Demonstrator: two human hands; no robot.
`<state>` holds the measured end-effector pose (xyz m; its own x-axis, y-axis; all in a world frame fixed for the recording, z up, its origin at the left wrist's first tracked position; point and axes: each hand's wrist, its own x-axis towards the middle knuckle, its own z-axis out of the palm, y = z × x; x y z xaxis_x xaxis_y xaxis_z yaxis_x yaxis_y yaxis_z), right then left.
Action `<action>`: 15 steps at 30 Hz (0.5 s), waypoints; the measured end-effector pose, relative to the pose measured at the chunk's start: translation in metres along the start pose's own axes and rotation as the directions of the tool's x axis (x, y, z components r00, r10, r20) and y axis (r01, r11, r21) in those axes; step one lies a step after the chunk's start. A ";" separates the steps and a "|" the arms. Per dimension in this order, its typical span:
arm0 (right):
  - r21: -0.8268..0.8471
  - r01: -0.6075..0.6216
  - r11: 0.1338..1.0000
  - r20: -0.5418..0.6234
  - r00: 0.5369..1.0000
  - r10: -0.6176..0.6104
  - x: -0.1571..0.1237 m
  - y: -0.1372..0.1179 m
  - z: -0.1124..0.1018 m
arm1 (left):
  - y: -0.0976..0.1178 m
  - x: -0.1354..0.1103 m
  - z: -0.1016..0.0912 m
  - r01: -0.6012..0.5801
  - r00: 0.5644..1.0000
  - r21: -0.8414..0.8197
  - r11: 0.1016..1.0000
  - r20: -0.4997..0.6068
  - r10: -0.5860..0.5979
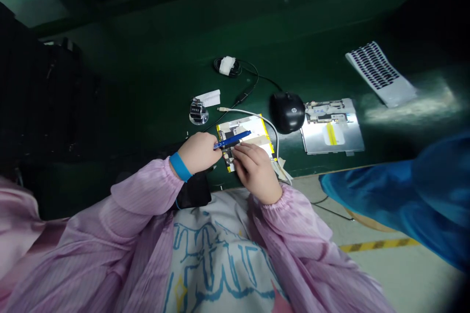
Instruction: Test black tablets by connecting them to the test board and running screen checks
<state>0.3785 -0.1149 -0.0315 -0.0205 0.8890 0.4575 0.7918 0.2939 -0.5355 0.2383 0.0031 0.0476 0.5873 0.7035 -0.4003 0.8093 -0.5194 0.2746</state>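
My left hand [200,152], with a blue wristband, is closed round a blue pen-like tool [232,140] whose tip points right over an opened tablet-like device [253,129] with yellow tape at its edges. My right hand [256,168] rests on the device's near edge, fingers curled and pressed onto a small part I cannot make out. A white cable [253,112] runs over the device's far side. Both sleeves are pink.
On the dark green bench lie a black mouse [287,111], a second opened device with a silver plate [332,127], a sheet of small black pads [380,73], a metal tally counter [199,111], a white paper slip [208,98] and a coiled black cable [228,66]. A blue-sleeved person [407,195] stands at right.
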 end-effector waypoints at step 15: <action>-0.131 0.001 0.991 0.143 0.990 0.018 0.001 -0.005 -0.002 | -0.001 0.001 0.002 -0.004 1.000 -0.057 0.998 -0.001 0.004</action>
<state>0.3751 -0.1166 -0.0272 -0.0934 0.9351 0.3418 0.8648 0.2463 -0.4375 0.2383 0.0036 0.0450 0.5906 0.7021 -0.3979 0.8063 -0.4936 0.3259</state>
